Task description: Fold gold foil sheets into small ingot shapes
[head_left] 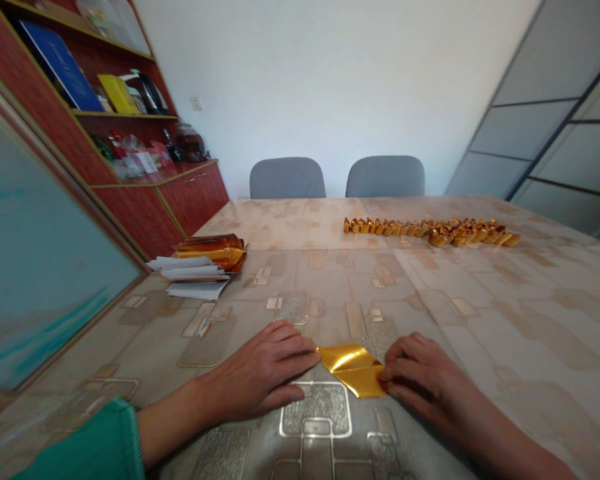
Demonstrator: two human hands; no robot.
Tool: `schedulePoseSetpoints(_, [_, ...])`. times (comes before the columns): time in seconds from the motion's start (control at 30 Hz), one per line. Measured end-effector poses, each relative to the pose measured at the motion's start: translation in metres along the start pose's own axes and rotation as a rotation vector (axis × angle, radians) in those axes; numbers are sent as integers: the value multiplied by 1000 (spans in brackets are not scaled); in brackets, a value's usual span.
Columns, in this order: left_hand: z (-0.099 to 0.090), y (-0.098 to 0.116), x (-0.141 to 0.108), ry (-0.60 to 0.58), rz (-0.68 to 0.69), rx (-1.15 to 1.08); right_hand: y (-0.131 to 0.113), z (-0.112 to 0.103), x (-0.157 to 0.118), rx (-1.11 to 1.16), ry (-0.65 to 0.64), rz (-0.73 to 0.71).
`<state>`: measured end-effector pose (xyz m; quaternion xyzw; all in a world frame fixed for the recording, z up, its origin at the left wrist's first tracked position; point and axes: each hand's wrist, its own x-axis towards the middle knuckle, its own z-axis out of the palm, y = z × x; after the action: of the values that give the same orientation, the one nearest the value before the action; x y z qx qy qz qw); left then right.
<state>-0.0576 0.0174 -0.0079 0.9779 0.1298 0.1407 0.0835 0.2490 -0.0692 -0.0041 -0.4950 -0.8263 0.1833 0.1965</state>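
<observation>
A shiny gold paper (353,370), folded into a slanted shape with a crease across it, lies on the patterned tablecloth between my hands. My left hand (267,370) rests palm down at its left tip, fingertips touching the point and the thumb apart, on the cloth. At the paper's right end, my right hand (425,373) pinches the edge between thumb and curled fingers.
Rows of folded gold pieces (430,230) stand at the back right of the table (290,227). A stack of gold and white paper sheets (200,267) lies at the left. Two grey chairs (287,177) stand behind the far edge.
</observation>
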Motion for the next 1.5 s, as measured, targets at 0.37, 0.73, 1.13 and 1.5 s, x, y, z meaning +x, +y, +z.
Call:
schedulePoseSetpoints(0.37, [-1, 6, -2, -36, -36, -46, -3, 12, 33, -112, 17, 2])
schedulePoseSetpoints(0.73, [1, 19, -8, -15, -20, -51, -5, 22, 31, -328, 64, 14])
schedulePoseSetpoints(1.13, [2, 20, -10, -25, -13, -31, 24, 10, -2, -275, 127, 44])
schedulePoseSetpoints(1.5, [2, 17, -8, -30, 5, -7, 21, 8, -1, -229, 125, -48])
